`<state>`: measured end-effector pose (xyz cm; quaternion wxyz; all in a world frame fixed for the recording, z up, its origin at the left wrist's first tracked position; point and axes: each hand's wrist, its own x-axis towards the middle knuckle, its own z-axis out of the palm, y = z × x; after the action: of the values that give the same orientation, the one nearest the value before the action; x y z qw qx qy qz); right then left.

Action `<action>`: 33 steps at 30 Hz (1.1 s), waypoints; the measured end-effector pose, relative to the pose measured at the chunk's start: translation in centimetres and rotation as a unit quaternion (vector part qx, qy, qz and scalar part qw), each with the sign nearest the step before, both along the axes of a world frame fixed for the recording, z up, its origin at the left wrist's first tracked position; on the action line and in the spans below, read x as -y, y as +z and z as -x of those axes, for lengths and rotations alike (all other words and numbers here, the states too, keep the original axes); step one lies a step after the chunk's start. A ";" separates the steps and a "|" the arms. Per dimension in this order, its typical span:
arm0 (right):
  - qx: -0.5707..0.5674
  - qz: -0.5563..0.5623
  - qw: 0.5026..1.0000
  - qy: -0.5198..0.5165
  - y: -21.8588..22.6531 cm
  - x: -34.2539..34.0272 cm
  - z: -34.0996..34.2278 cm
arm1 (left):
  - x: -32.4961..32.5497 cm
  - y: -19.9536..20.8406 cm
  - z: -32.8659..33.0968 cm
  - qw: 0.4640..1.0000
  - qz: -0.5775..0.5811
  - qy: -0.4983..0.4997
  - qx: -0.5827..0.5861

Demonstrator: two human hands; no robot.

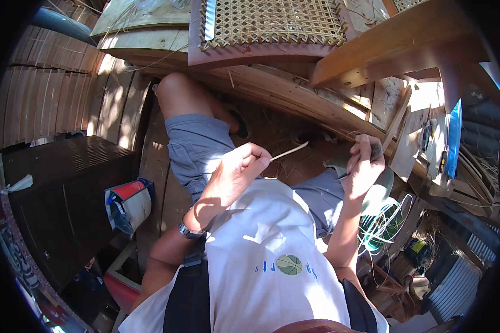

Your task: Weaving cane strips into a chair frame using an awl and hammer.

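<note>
My left hand [240,169] is closed in a pinch above my lap. Out of its fingertips sticks a short, pale strip of cane [290,151], its free end pointing right and slightly away from me. My right hand [364,161] hovers by my right knee with its fingers curled in; whatever they grip, if anything, cannot be made out. Ahead of both hands lies a woven cane panel [272,22] in a reddish-brown wooden frame [250,54], with cane ends standing up along its near edge.
The frame rests on a wooden bench [144,41]. A brown wooden beam [394,47] slants over it at right. Tools [428,136] lie on the bench's right end. Coiled strands [380,225] hang by my right forearm. At left stand a dark cabinet [66,188] and a bag [130,205].
</note>
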<state>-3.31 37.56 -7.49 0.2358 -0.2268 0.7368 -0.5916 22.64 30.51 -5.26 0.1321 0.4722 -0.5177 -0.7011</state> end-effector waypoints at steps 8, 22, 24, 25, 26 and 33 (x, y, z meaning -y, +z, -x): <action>0.119 0.299 0.790 0.522 10.9 -0.9 -5.0 | 2.5 0.1 -0.4 0.994 0.083 0.072 -0.025; -0.095 0.162 0.982 0.021 7.7 -0.1 5.3 | 10.3 4.3 0.9 0.957 0.241 0.160 -0.029; -0.107 0.082 0.986 -0.101 6.1 0.7 7.8 | 11.9 5.0 1.7 0.956 0.245 0.162 -0.006; -0.111 0.086 0.985 -0.098 5.7 1.4 9.0 | 12.6 5.2 2.6 0.949 0.276 0.154 0.008; -0.143 0.064 0.982 -0.101 5.6 2.4 9.9 | 13.4 5.6 3.5 0.940 0.308 0.146 0.025; -0.105 0.039 0.992 0.058 4.4 9.7 12.8 | 19.0 5.1 9.4 0.928 0.365 0.056 0.044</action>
<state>-16.13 27.90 -3.05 0.1816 -0.3394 0.7193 -0.5783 13.20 11.48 -0.14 0.3114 0.4498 -0.7161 -0.4335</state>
